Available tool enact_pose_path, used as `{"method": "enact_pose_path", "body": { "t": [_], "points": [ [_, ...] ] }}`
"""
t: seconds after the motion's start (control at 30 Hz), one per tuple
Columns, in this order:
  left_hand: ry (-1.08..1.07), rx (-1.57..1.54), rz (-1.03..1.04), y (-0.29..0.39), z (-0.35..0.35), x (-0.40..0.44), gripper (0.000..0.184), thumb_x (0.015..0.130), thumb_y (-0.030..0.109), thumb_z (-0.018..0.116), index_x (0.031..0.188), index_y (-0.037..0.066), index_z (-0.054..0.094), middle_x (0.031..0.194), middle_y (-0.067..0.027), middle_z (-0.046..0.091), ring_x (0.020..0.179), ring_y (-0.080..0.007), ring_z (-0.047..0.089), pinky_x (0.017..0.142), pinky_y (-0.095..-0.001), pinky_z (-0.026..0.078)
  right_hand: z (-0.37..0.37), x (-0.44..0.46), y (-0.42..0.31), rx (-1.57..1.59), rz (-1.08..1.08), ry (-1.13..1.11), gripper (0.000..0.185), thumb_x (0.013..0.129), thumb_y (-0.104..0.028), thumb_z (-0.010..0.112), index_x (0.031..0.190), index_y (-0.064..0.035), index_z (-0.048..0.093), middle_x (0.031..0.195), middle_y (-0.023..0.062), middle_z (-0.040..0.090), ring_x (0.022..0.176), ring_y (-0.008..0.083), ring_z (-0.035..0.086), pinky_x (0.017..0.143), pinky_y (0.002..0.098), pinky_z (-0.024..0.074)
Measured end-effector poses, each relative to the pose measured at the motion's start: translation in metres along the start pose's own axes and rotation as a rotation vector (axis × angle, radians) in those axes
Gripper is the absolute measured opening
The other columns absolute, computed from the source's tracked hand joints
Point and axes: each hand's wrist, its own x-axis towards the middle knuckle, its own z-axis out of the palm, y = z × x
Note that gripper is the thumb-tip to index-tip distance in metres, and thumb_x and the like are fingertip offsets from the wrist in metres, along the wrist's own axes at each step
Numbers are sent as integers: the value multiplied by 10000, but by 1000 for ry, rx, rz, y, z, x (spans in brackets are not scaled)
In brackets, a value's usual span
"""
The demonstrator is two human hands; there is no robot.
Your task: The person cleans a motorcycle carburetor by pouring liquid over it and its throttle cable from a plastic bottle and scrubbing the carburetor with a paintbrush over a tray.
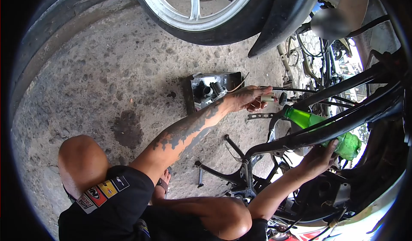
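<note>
My left hand (251, 99) reaches over the ground with its fingers closed around a small pale cylindrical part (267, 98). Just beyond the fingertips is a dark round cap-like piece (283, 98). My right hand (322, 157) grips a green bottle (305, 118) low on its body. The bottle lies tilted behind a black frame tube, its neck pointing at the left hand but apart from it. Its lower end looks crumpled. Beside my left wrist sits a black metal tray (189, 96) holding a metal engine part (207, 90).
A stripped motorcycle frame (296, 140) fills the right side, with cables and tubes around both hands. A wheel with a black tyre (206, 37) stands at the top. A perforated metal strip (261, 116) and a bolt (200, 177) lie on the stained concrete (86, 95).
</note>
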Motion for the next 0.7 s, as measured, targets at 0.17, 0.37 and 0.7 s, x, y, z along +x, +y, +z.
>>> {"method": "enact_pose_path", "body": {
  "t": [0.17,0.37,0.7],
  "points": [
    [132,-6,-15,-12,-5,4,473,898,503,516,1013,57,625,677,-17,608,473,-67,511,399,-214,355,-3,-2,2,-15,37,-19,699,819,-179,696,1362,7,297,1186,193,529,971,258,590,776,391,496],
    [153,-261,105,-19,-10,1,359,882,352,608,1051,36,617,772,-51,628,589,-128,609,466,-243,468,0,-3,4,0,112,-1,695,821,-151,691,1342,59,282,1177,232,524,980,260,592,809,379,497],
    [434,-168,174,-32,-19,-15,234,883,214,609,1065,67,619,798,-26,638,576,-72,592,516,-209,507,-21,-3,36,125,247,-61,490,883,-159,610,1262,77,408,1153,174,557,1013,243,570,926,384,436]
  ]
}}
